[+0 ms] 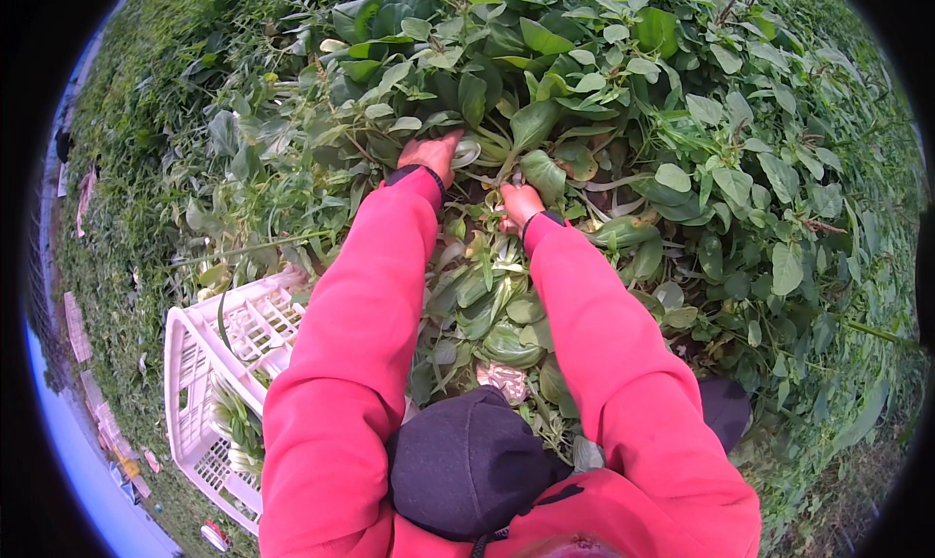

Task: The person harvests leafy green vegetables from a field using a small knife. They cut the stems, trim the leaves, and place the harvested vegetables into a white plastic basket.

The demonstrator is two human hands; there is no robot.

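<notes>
A leafy green with pale stalks, looking like bok choy (493, 147), grows in front of me. My left hand (432, 156) reaches in at its left side, the fingers largely hidden under leaves and stalks. Low on its right, close to the base, is my right hand (520, 204) with curled fingers. A small pale bit shows at the top of that hand, too small to make out. Whether either hand grips anything is not visible. Loose leaves (504, 302) cover the ground between my forearms.
A white plastic crate (219, 368) stands tilted at my left, with harvested greens (241, 426) inside. Dense weeds (781, 185) crowd the right side. More broad-leaved greens (540, 39) stand ahead. My dark-clad knee (467, 463) is just below my arms.
</notes>
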